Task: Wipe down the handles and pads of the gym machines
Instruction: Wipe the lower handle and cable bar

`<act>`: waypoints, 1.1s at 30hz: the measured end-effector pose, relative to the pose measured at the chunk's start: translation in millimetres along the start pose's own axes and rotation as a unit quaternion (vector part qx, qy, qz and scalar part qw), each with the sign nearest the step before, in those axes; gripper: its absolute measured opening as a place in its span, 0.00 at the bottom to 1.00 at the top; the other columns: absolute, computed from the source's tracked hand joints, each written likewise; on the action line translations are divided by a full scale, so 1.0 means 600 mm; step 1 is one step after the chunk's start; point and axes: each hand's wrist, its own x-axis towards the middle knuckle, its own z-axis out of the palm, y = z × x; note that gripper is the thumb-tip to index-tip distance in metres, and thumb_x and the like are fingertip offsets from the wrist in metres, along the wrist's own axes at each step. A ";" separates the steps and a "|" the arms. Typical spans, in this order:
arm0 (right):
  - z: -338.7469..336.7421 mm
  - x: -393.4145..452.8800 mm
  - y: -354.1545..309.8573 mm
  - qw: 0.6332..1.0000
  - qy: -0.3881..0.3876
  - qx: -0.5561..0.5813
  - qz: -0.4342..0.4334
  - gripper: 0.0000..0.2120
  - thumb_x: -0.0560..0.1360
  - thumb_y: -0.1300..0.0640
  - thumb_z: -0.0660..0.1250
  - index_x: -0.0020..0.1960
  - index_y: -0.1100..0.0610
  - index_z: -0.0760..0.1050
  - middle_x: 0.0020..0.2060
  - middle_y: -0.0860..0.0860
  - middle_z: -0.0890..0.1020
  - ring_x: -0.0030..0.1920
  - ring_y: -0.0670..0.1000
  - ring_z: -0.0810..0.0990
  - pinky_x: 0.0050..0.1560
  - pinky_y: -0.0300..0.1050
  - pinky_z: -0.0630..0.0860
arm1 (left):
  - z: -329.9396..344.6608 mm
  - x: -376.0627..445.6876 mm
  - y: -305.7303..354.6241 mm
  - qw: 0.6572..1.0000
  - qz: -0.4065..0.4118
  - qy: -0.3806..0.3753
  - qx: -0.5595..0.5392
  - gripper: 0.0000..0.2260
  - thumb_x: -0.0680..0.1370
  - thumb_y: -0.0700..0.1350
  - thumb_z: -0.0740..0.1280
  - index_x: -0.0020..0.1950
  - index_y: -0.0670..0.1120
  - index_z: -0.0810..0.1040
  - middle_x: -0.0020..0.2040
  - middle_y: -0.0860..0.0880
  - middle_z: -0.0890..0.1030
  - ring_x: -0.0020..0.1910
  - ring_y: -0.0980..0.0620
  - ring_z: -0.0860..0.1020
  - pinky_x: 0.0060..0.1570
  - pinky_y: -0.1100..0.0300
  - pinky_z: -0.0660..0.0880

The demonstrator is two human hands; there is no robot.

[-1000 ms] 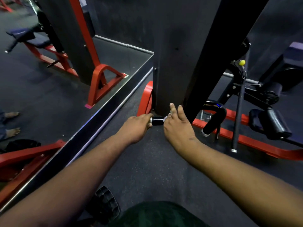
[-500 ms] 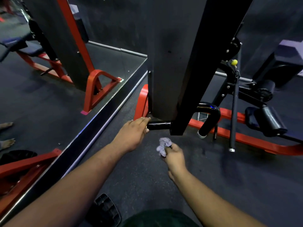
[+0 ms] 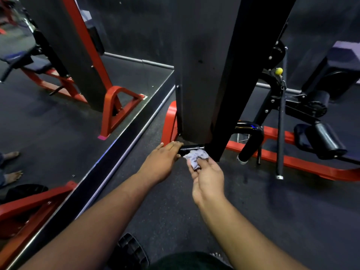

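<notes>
A short black handle point(image 3: 191, 148) sticks out low on the machine, beside its slanted black beam point(image 3: 237, 78). My left hand point(image 3: 163, 158) grips the handle's left end. My right hand point(image 3: 207, 173) holds a crumpled pale grey cloth point(image 3: 195, 156) in its fingers, palm up, and the cloth touches the underside of the handle. A curved black grip point(image 3: 251, 141) hangs to the right of the beam. Black roller pads point(image 3: 325, 140) sit further right on the red frame point(image 3: 303, 163).
A mirror wall point(image 3: 58, 114) runs along the left, its dark sill point(image 3: 116, 149) slanting toward me, and reflects red machine frames and bare feet. A thin black bar point(image 3: 280, 121) hangs at right below a yellow knob point(image 3: 279, 70). Dark rubber floor point(image 3: 272, 221) lies open at right.
My right hand came off the handle, pulled back toward me with the cloth, then rose again so the cloth meets the handle from below. My left hand stayed on the handle's end.
</notes>
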 end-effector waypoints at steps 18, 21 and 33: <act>-0.060 0.099 -0.002 0.195 -0.256 -0.779 -0.538 0.25 0.76 0.61 0.52 0.67 0.68 0.77 0.64 0.64 0.80 0.65 0.62 0.79 0.70 0.56 0.71 | -0.019 -0.021 0.006 0.995 -0.011 -0.014 -0.099 0.26 0.85 0.48 0.63 0.83 0.48 0.60 0.79 0.47 0.69 0.75 0.47 0.70 0.73 0.53 0.67; -0.085 0.091 -0.025 0.163 -0.263 -0.769 -0.560 0.26 0.77 0.62 0.50 0.68 0.69 0.74 0.66 0.66 0.78 0.67 0.63 0.78 0.70 0.55 0.71 | -0.012 -0.025 0.010 0.995 -0.010 -0.006 -0.097 0.27 0.85 0.47 0.64 0.83 0.47 0.60 0.79 0.46 0.69 0.75 0.46 0.70 0.73 0.51 0.68; -0.194 0.110 -0.032 0.332 -0.341 -0.748 -0.462 0.22 0.76 0.62 0.65 0.70 0.58 0.76 0.68 0.57 0.79 0.67 0.55 0.79 0.60 0.45 0.79 | 0.055 -0.068 0.059 0.958 -0.165 0.084 -0.217 0.34 0.86 0.50 0.61 0.85 0.54 0.41 0.84 0.48 0.57 0.79 0.47 0.63 0.74 0.48 0.66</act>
